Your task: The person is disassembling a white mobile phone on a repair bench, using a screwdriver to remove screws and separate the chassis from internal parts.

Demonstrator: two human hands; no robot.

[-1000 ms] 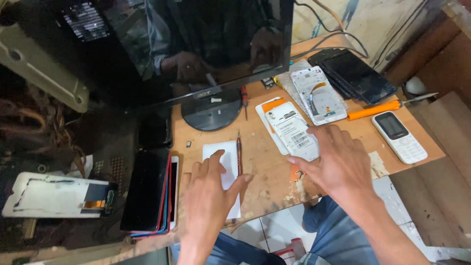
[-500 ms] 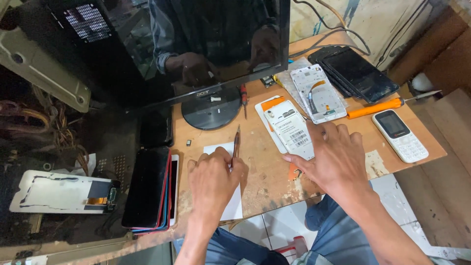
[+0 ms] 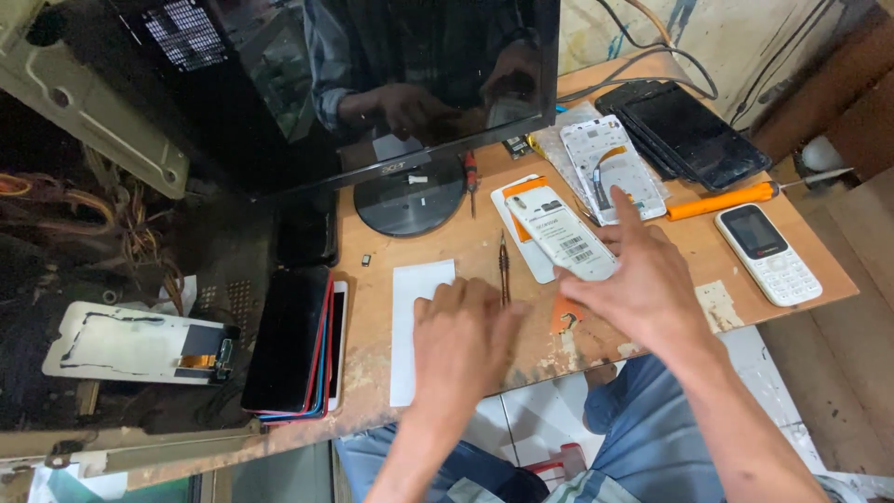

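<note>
Our left hand [image 3: 463,331] lies flat, palm down, fingers loosely curled, on a white sheet [image 3: 416,321] on the bench [image 3: 447,247], gripping nothing. Thin tweezers [image 3: 504,268] lie just beyond its fingertips. Our right hand [image 3: 643,284] is open, forefinger stretched out, resting on the near end of a white phone back [image 3: 557,233]. A small keypad phone [image 3: 768,253] sits well right of it, an orange screwdriver [image 3: 731,197] beyond.

Worn wooden bench [image 3: 466,247] carries phones [image 3: 767,254], screwdriver [image 3: 722,200], monitor stand [image 3: 410,196].
</note>
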